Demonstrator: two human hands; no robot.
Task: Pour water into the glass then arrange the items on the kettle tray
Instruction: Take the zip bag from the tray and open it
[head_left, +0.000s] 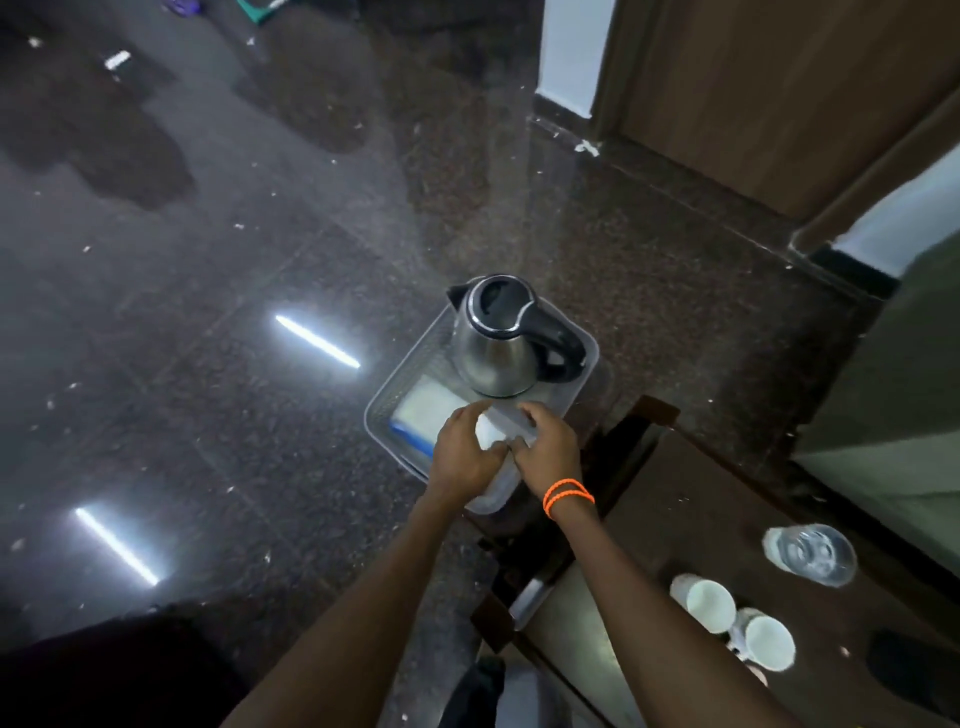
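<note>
The kettle tray (387, 410), a grey mesh tray, was set on the dark polished floor (208, 338), just beside the corner of a low brown table (701, 519). A steel electric kettle (498, 338) with a black lid and handle was stood upright in the tray's far half. A flat white pack with a blue edge (423, 418) was laid in the near left part of the tray. A small clear lidded container (498, 431) was held over the tray's near right part. It was gripped from the left by the curled fingers of the left hand (465, 452) and from the right by those of the right hand (545, 447); most of it was hidden by both hands. Orange bands (567, 496) were worn on the right wrist.

On the table, well apart from the tray, a clear glass (810, 553) was stood; whether water was in it could not be told. Two white cups (709, 605) were stood near it, just beside each other. Ceiling-light reflections (317, 342) were seen on the floor, and a wooden door (779, 93) was seen beyond.
</note>
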